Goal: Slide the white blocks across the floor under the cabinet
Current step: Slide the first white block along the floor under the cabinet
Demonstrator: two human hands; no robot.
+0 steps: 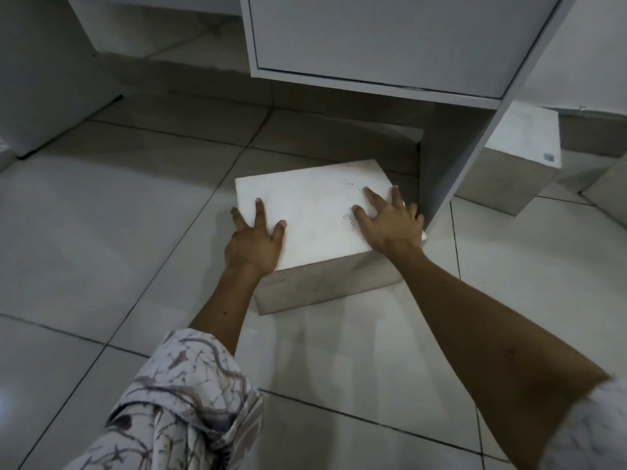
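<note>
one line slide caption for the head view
Both hands press on a white block beside the cabinet.

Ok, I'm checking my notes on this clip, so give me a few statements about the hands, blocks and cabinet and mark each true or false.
1. Both hands rest on top of the near block. True: the left hand and right hand lie on it with fingers spread.
2. The near block is lifted off the floor. False: it sits on the tiled floor.
3. A second block stands to the right, beyond the cabinet's side panel. True.
4. The near block is fully under the cabinet. False: most of it is still out in front.
5. The left hand holds a tool. False: it holds nothing but the block's edge.
</note>
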